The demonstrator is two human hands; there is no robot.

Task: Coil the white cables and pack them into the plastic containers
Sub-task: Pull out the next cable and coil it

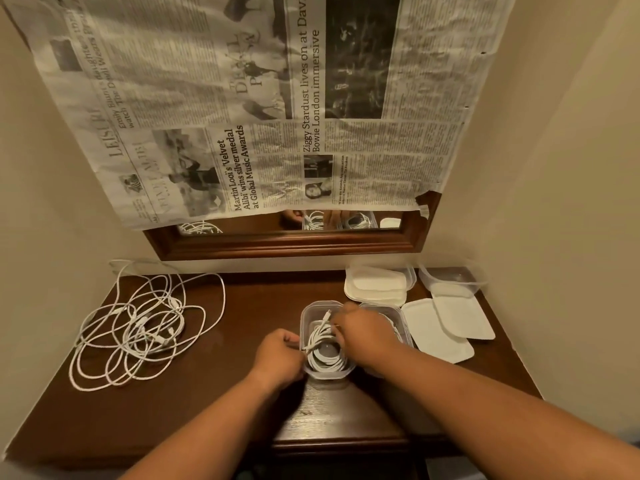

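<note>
Head view. Clear container (329, 374) holds the coiled white cable (323, 356). My left hand (280, 355) is at its left wall, fingers curled, pinching a strand. My right hand (363, 332) is above it, fingertips pinching the coil's top. Loose cables (138, 327) lie well left of it; lids (440, 327) are to its right.

Two hands (280, 355) (363, 330), four containers (304, 315), two loose lids (440, 336), one coiled cable (323, 358), one tangle (138, 327).

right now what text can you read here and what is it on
All on the newspaper over the mirror:
"LEISURE"
"Martin Looi's 'Velvet Alibi' wins silver medal at Global Music Awards"
"Ziggy Stardust lives on at Davi" (cut off)
"Bowie London immersive"
Body columns too small to read.
</note>
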